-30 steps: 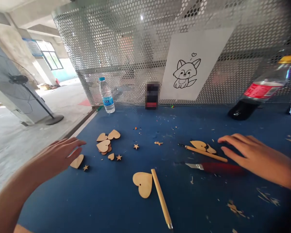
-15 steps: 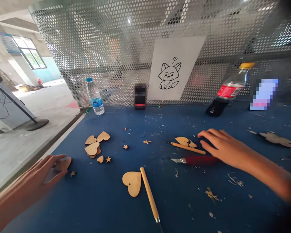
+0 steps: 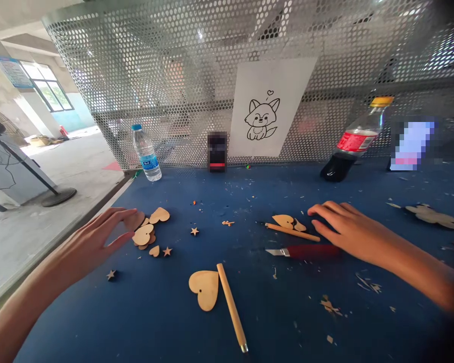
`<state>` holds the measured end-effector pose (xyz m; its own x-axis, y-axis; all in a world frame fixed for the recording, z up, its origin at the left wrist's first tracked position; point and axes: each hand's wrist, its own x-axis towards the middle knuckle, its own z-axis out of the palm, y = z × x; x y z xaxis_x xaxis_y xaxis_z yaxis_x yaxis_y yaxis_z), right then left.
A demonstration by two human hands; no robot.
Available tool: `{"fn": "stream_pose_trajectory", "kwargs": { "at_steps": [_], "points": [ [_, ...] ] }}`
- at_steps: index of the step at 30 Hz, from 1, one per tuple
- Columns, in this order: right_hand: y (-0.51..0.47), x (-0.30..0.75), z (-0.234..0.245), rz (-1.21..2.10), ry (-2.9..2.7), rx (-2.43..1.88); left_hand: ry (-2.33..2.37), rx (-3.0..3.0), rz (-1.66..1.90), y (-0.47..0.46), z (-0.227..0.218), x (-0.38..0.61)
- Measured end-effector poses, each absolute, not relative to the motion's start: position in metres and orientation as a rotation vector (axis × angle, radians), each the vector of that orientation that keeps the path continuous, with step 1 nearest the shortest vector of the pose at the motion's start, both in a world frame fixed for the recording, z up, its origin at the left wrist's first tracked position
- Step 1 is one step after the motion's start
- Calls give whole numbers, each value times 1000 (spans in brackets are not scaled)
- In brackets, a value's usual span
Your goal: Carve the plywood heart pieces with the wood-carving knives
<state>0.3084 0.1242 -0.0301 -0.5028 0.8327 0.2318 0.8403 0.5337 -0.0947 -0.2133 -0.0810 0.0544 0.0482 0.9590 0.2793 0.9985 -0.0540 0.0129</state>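
Note:
My left hand [image 3: 94, 242] pinches a wooden heart [image 3: 133, 220] between thumb and fingers, at the left edge of a small pile of wooden hearts [image 3: 143, 234]. A small heart [image 3: 155, 251] and a wooden star [image 3: 167, 251] lie just right of that pile. My right hand [image 3: 340, 224] rests over the table, fingers loosely apart and holding nothing. By its fingertips are a wooden-handled tool [image 3: 293, 232] and a heart with a hole [image 3: 283, 221]. The red-handled knife [image 3: 306, 251] lies below it, its handle end close to the palm.
A larger heart [image 3: 204, 290] touches a second wooden-handled tool [image 3: 231, 307] at the front middle. Farther back stand a water bottle [image 3: 148, 156], a cola bottle [image 3: 350, 143] and a fox drawing [image 3: 272, 108] against perforated metal. Wood scraps [image 3: 331, 305] lie at right.
My left hand has moved forward and right, carrying the wooden heart from beside the lone star to the pile. My right hand has stayed in place.

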Motion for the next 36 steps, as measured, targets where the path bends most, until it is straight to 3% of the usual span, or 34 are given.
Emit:
{"fn": "stream_pose_trajectory", "kwargs": {
  "at_steps": [6,13,25,31,36],
  "points": [
    [123,309,-31,-57,-2532,-1404,-1766,-1996,-205,-56,51,-200],
    [123,308,-30,-64,-2533,-1397,-2006,-2180,-67,-67,34,-205],
    [121,305,-25,-33,-2552,-1427,-2071,-2422,-501,-69,40,-198],
    [119,304,-23,-27,-2554,-1439,-2024,-2591,-426,-65,63,-145],
    [118,307,-22,-25,-2569,-1450,-1689,-2885,-363,-39,68,-71]
  ]
}}
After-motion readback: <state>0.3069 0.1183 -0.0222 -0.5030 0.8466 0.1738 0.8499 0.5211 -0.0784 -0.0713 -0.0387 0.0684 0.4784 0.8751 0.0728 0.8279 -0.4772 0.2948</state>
